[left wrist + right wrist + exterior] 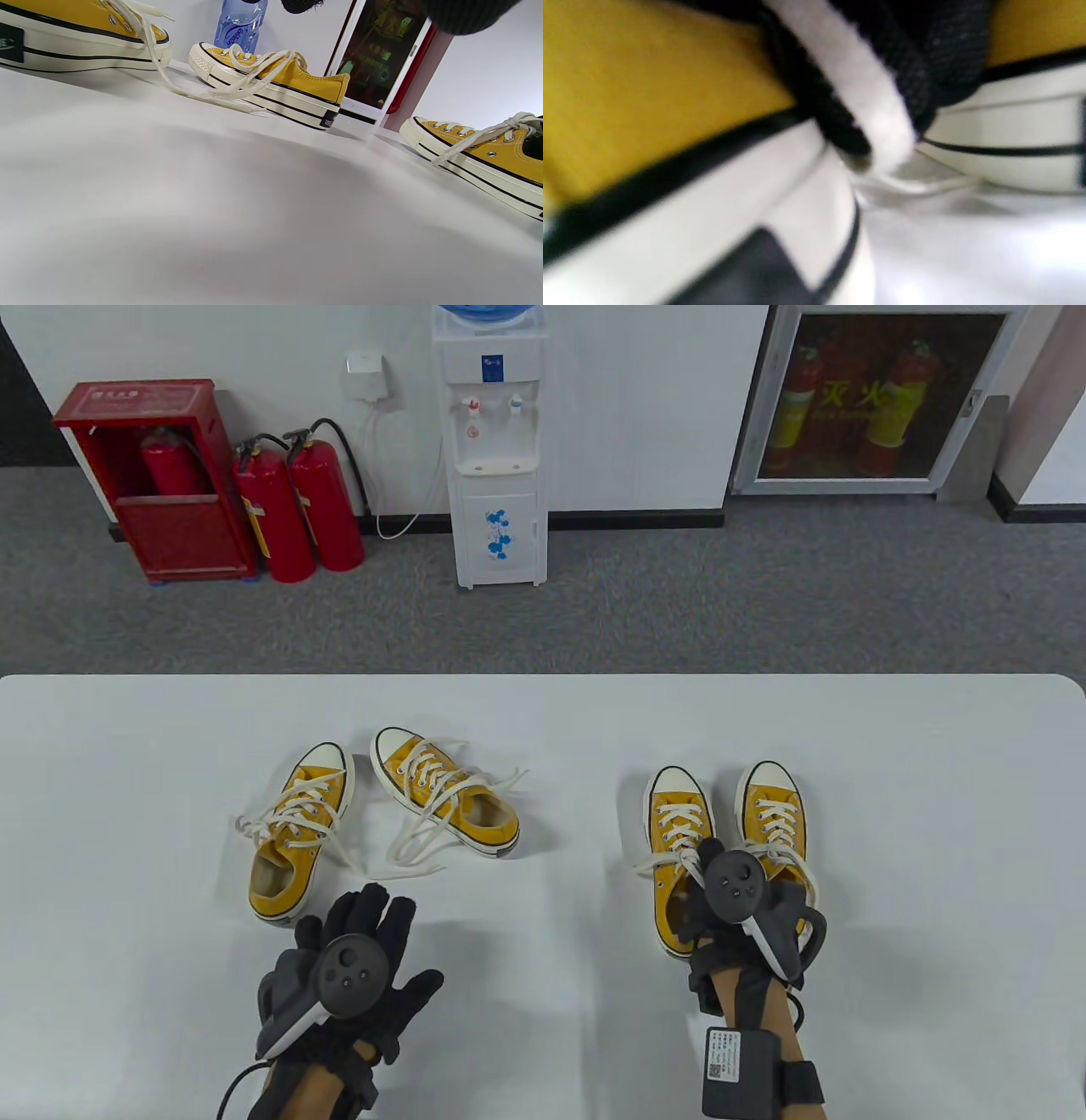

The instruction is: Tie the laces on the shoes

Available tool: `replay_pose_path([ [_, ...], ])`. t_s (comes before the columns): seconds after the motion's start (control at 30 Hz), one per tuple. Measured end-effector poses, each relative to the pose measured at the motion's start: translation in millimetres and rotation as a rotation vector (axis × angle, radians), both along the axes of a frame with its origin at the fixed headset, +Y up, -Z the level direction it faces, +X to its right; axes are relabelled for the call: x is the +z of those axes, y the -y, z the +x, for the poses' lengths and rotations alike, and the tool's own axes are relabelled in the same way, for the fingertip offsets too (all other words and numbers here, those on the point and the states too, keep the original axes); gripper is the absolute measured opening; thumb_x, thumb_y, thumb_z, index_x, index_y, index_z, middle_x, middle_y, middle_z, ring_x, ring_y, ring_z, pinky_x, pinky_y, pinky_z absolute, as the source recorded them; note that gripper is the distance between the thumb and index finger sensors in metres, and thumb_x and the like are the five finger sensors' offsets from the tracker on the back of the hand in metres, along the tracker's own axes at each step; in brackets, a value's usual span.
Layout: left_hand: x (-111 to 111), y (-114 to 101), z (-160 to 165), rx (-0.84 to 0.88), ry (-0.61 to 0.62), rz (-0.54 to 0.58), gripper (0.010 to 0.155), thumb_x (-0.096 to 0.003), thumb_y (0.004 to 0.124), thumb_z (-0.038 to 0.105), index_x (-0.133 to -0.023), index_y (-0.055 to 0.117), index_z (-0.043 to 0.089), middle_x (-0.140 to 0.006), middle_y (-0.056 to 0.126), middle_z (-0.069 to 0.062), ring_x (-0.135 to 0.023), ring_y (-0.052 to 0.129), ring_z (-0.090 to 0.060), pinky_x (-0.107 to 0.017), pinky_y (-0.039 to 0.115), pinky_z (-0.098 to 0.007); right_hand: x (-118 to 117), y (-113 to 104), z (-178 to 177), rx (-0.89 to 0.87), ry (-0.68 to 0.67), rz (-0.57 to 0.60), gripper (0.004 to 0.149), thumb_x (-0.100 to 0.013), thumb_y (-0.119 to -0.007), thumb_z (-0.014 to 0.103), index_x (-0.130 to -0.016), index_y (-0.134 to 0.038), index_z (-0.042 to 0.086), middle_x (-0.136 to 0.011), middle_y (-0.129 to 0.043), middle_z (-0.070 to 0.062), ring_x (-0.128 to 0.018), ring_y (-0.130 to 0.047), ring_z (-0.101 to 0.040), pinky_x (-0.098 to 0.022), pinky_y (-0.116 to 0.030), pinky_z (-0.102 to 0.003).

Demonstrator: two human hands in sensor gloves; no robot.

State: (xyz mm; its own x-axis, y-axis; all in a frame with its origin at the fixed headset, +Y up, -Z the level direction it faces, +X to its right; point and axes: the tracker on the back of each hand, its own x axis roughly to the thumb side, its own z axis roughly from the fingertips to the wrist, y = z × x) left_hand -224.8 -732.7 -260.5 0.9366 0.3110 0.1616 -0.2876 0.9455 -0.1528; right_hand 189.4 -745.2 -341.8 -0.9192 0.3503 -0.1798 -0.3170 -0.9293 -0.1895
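1. Shoes: four yellow canvas sneakers with cream rubber soles and toe caps sit on the smooth white table (933, 780), in a left pair (293, 836) and a right pair (679, 857).
2. Flat cream laces (416, 836) trail loose from the left pair.
3. Left hand (361, 976), in a black knit glove, hovers with fingers spread near the left pair's heel.
4. Right hand (734, 899) is over the right pair; its blurred wrist view shows gloved fingers (925, 63) holding a flat lace (865, 93).

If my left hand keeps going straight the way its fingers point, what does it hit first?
Probably the heel of the far-left shoe, just beyond the left hand; its height above the table is unclear.
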Motion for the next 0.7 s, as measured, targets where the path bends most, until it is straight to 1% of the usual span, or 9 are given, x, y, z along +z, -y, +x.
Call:
replay_pose_path([
  [0.27,0,1,0,-0.003,0.003,-0.003,0.089,-0.0447,0.064,0.071,-0.116,0.030,0.029,-0.125,0.017,-0.010,-0.116,0.021,-0.048,-0.071,0.013,-0.079,0,-1,0,0.006,0.006,-0.041,0.057,-0.045,-0.084,0.034,-0.098,-0.072,0.015,-0.078,-0.088,-0.006,-0.040,-0.104,-0.018,-0.045,-0.083,-0.045],
  [0.33,-1,1,0,-0.003,0.001,0.000,0.089,-0.0447,0.064,0.071,-0.116,0.030,0.029,-0.125,0.017,-0.011,-0.116,0.021,-0.048,-0.071,0.013,-0.079,1,-4,1,-0.004,0.011,-0.068,0.060,-0.045,-0.085,0.037,-0.099,-0.072,0.015,-0.082,-0.087,-0.006,-0.045,-0.103,-0.020,-0.047,-0.082,-0.047],
  [0.4,-1,1,-1,0.000,0.000,0.000,0.089,-0.0447,0.064,0.071,-0.116,0.030,0.029,-0.125,0.016,-0.010,-0.116,0.021,-0.048,-0.071,0.013,-0.079,2,-8,1,-0.012,0.003,-0.064,0.064,-0.043,-0.087,0.039,-0.101,-0.070,0.016,-0.086,-0.084,-0.007,-0.051,-0.101,-0.022,-0.050,-0.079,-0.050],
  [0.47,-1,0,-1,0.005,0.000,0.001,0.089,-0.0447,0.064,0.071,-0.116,0.030,0.029,-0.125,0.016,-0.010,-0.116,0.020,-0.048,-0.071,0.013,-0.079,5,-18,0,0.004,0.004,-0.082,0.067,-0.043,-0.088,0.041,-0.103,-0.067,0.017,-0.092,-0.079,-0.007,-0.059,-0.096,-0.024,-0.055,-0.073,-0.052],
  [0.5,-1,0,-1,0.004,0.002,0.001,0.089,-0.0447,0.064,0.071,-0.116,0.030,0.029,-0.125,0.016,-0.010,-0.116,0.020,-0.048,-0.071,0.013,-0.079,7,-25,-2,0.009,-0.002,-0.066,0.068,-0.043,-0.088,0.041,-0.104,-0.065,0.018,-0.094,-0.077,-0.007,-0.064,-0.094,-0.025,-0.058,-0.071,-0.053],
  [0.53,-1,0,0,0.004,0.003,0.005,0.089,-0.0447,0.064,0.071,-0.116,0.031,0.029,-0.125,0.016,-0.010,-0.116,0.021,-0.048,-0.071,0.013,-0.079,10,-34,-5,0.002,-0.008,-0.013,0.068,-0.043,-0.088,0.041,-0.104,-0.066,0.018,-0.096,-0.075,-0.007,-0.067,-0.092,-0.026,-0.059,-0.069,-0.055],
  [0.6,-1,-1,0,0.007,0.007,0.009,0.089,-0.0447,0.064,0.071,-0.116,0.030,0.029,-0.125,0.016,-0.011,-0.116,0.020,-0.048,-0.071,0.013,-0.079,13,-47,-12,-0.002,-0.020,0.041,0.067,-0.043,-0.088,0.040,-0.103,-0.067,0.018,-0.098,-0.073,-0.008,-0.073,-0.089,-0.029,-0.062,-0.066,-0.057],
  [0.7,0,-2,1,0.009,0.012,0.013,0.089,-0.0448,0.064,0.071,-0.116,0.030,0.029,-0.125,0.016,-0.010,-0.116,0.020,-0.048,-0.071,0.013,-0.079,16,-67,-32,0.024,-0.061,0.085,0.066,-0.044,-0.086,0.041,-0.104,-0.067,0.018,-0.103,-0.066,-0.008,-0.084,-0.082,-0.033,-0.065,-0.061,-0.060],
])
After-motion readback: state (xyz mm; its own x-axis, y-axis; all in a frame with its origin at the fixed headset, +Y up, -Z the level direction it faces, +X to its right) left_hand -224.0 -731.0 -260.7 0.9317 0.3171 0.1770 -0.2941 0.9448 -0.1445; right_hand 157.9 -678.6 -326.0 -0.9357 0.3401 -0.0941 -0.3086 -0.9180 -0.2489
